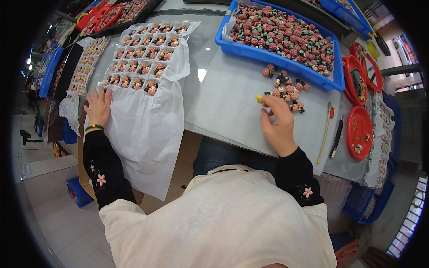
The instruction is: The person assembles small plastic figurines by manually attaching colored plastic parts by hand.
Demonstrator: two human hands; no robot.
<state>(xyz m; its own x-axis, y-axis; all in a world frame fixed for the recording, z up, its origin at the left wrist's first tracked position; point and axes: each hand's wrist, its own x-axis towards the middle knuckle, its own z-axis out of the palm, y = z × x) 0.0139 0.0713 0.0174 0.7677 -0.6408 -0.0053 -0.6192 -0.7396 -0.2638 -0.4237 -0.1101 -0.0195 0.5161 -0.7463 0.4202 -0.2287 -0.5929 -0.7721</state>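
My left hand [98, 107] lies flat with fingers spread on white tissue paper [143, 120], at the near left corner of a compartment tray [167, 70]. Small pink figures with dark and cream parts [144, 68] sit in its compartments. My right hand [279, 121] hovers beside a loose pile of similar pink figures [288, 90] on the grey table. Its thumb and index finger are apart, with a yellow piece [259, 98] at the index fingertip, which looks like a finger cover. I see nothing held between them.
A blue bin [277, 56] full of pink and grey-green pieces stands behind the pile. To the right lie a thin yellow-handled brush [324, 134], a black pen-like tool [336, 137] and red dishes [359, 125]. Another filled tray [87, 67] stands at the far left.
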